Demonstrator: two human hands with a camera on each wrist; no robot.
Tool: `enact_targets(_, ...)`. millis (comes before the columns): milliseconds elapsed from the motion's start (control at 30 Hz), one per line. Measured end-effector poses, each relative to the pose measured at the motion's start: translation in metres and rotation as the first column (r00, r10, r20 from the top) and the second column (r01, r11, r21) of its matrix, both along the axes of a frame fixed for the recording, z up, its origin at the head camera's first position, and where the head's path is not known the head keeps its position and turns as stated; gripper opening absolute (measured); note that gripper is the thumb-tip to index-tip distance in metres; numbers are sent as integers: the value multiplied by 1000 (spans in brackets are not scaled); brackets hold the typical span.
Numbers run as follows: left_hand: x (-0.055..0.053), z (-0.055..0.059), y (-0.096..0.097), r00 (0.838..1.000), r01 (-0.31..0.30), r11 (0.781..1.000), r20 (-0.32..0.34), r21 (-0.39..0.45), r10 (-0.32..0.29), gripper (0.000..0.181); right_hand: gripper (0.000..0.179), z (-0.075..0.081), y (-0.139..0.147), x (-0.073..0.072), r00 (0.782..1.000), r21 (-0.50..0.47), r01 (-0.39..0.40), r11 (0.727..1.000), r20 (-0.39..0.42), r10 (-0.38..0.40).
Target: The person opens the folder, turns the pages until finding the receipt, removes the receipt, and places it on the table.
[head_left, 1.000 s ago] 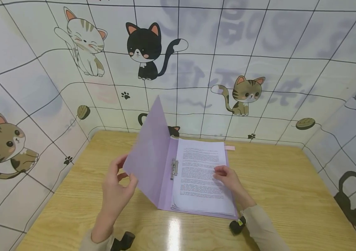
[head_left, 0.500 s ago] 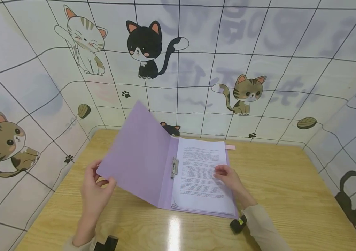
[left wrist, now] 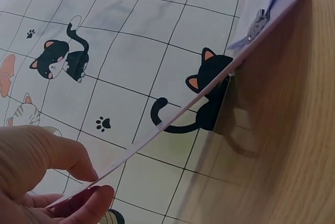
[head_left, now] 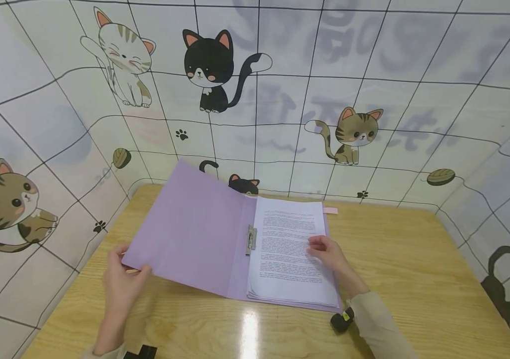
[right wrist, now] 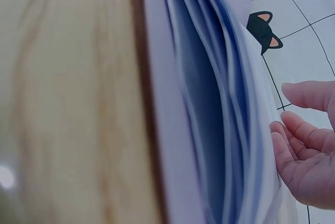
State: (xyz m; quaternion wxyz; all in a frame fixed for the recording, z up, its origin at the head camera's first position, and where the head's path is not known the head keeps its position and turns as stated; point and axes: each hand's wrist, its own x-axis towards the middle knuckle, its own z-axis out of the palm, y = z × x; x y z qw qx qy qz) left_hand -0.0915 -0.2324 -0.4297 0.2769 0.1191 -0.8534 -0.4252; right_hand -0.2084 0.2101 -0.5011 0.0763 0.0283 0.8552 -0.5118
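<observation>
A purple folder (head_left: 187, 229) lies spread on the table, its front cover tilted up at the left. My left hand (head_left: 122, 281) pinches the cover's near left corner between thumb and fingers; in the left wrist view the cover (left wrist: 157, 135) appears edge-on, above the wood. A stack of printed paper sheets (head_left: 288, 249) sits in the folder's right side, beside a metal clip (head_left: 250, 240) near the spine. Over the right edge of the sheets is my right hand (head_left: 329, 254), fingers loosely bent, gripping nothing. In the right wrist view the page edges (right wrist: 230, 93) fan apart slightly.
The wooden table (head_left: 398, 264) extends on both sides of the folder. A pink tab (head_left: 330, 211) sticks out past the folder's upper right edge. Behind stands a wall covering (head_left: 282, 99) with cat drawings and grid lines.
My left hand has moved left and downward with the folder's cover, which has swung from nearly upright to a low slant. The right hand stays over the sheets.
</observation>
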Motion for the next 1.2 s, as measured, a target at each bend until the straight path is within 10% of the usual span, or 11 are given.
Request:
enact_targets(367, 3, -20, -16, 970, -37, 998, 239, -46, 47, 57, 36, 0, 3, 2, 999, 24, -23, 999, -44, 24)
enact_targets(633, 0, -31, -26, 928, 44, 993, 372, -108, -1, 61, 36, 0, 2, 2, 999, 10, -19, 1000, -31, 20)
enact_targets(1200, -6, -41, -34, 880, 137, 978, 472, -156, -48, 60, 35, -1, 2, 1, 999, 19, -18, 1000, -27, 19)
